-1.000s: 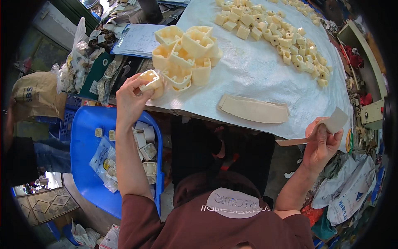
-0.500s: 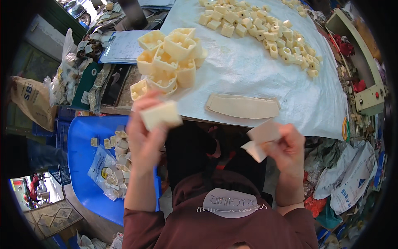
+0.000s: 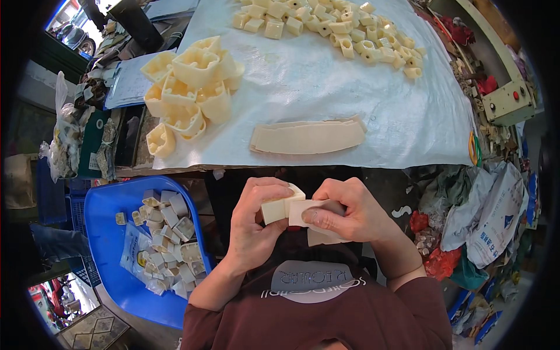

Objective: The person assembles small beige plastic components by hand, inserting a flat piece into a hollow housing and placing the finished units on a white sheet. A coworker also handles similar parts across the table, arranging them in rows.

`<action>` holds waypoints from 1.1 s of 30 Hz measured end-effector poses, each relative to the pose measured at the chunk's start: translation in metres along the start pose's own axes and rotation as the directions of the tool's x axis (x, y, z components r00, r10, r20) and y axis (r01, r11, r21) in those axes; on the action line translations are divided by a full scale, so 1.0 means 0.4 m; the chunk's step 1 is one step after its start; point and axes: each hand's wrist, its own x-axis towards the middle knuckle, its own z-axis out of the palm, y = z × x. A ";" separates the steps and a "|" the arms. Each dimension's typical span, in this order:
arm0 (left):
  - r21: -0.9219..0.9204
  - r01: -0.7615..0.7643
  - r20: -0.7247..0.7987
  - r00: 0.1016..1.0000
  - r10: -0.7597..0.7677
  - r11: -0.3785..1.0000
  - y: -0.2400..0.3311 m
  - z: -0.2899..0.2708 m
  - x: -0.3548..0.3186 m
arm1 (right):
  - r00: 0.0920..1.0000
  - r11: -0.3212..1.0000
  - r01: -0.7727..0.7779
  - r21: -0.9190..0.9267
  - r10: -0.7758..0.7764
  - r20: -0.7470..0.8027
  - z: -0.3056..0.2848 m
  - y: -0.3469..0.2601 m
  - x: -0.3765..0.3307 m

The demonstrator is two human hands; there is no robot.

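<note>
Over my lap, my left hand is closed round a hollow-looking cream plastic piece with rounded edges. Just beside it, my right hand pinches a thin, bent beige strip between thumb and fingers. The strip's left end meets the plastic piece; whether it sticks to it I cannot tell. Ahead of both hands, a stack of similar curved beige strips lies at the table's near edge. Larger cream plastic shells are heaped on the left of the white-sheeted table.
Many small cream pieces spread across the table's far side. A blue tub at my left holds pale pieces and a clear plastic bag. Plastic sacks crowd the right side, below a metal frame with a red button.
Both hands have come together in front of my body, bringing the plastic piece and the strip into contact. The whole view has shifted, with the table's things now further left.
</note>
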 end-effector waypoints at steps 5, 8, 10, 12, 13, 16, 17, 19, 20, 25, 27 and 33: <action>-0.005 -0.006 0.046 0.999 0.006 1.000 0.005 0.001 0.005 | 1.000 0.999 0.014 0.035 -0.014 -0.011 0.003 0.000 0.003; -0.021 -0.007 0.046 0.999 0.008 1.000 0.008 0.005 0.006 | 1.000 0.999 0.006 0.035 -0.006 -0.022 0.002 -0.004 0.003; -0.013 -0.004 0.039 0.999 0.005 1.000 0.009 0.006 0.005 | 1.000 0.999 0.002 0.041 -0.001 -0.016 0.002 -0.004 0.004; 0.015 -0.020 0.035 0.999 0.019 1.000 0.007 0.005 0.006 | 1.000 0.999 -0.004 0.037 0.005 -0.017 0.003 -0.003 0.004; 0.028 -0.028 0.034 0.999 0.027 0.999 0.006 0.004 0.007 | 1.000 0.999 -0.007 0.034 0.008 -0.019 0.003 -0.003 0.004; 0.104 -0.038 0.016 0.999 0.036 0.994 0.003 0.002 0.005 | 1.000 1.000 0.012 0.004 -0.012 -0.024 0.003 -0.004 0.005; 0.125 -0.049 0.011 0.999 0.048 0.991 0.000 0.002 0.004 | 1.000 1.000 0.009 0.006 -0.009 -0.027 0.003 -0.005 0.005; 0.167 -0.071 0.002 0.997 0.072 0.983 -0.005 0.003 0.003 | 0.999 1.000 0.001 0.009 -0.001 -0.033 0.005 -0.007 0.006; 0.180 -0.078 -0.006 0.997 0.081 0.981 -0.005 0.004 0.003 | 0.999 1.000 0.004 0.003 -0.004 -0.036 0.006 -0.008 0.006; 0.189 -0.089 -0.002 0.996 0.091 0.978 0.011 0.006 0.001 | 0.998 0.994 0.022 -0.104 -0.029 -0.059 0.005 -0.009 0.006; 0.151 -0.084 0.002 0.996 0.084 0.985 0.029 0.004 0.001 | 0.996 0.997 0.001 -0.075 -0.007 -0.090 0.007 0.000 0.006; 0.139 -0.128 -0.139 0.979 0.147 0.982 0.004 0.017 0.000 | 0.918 0.931 0.262 -0.255 -0.322 -0.231 0.010 0.037 0.021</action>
